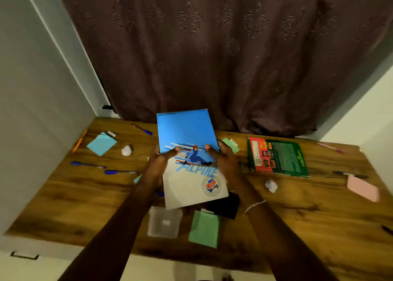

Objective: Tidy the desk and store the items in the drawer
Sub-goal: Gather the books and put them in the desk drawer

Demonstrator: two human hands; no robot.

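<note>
You hold a blue-and-white "Alpine" notebook (189,153) lifted above the middle of the wooden bench (297,227), tilted up toward the curtain (212,46). Your left hand (158,161) grips its left edge and your right hand (226,159) its right edge; the fingers of both are clenched on the cover, thumbs on top. On the bench to the left: a light-blue sticky pad (101,144), an orange pencil (79,141), three blue pens (88,164) and a crumpled paper ball (127,150). To the right: a green-and-red book (278,157), a second paper ball (271,185) and a pink pad (363,188). Near the front edge lie a clear plastic case (164,222) and a green pad (204,229). A drawer handle (24,256) shows bottom left.
</note>
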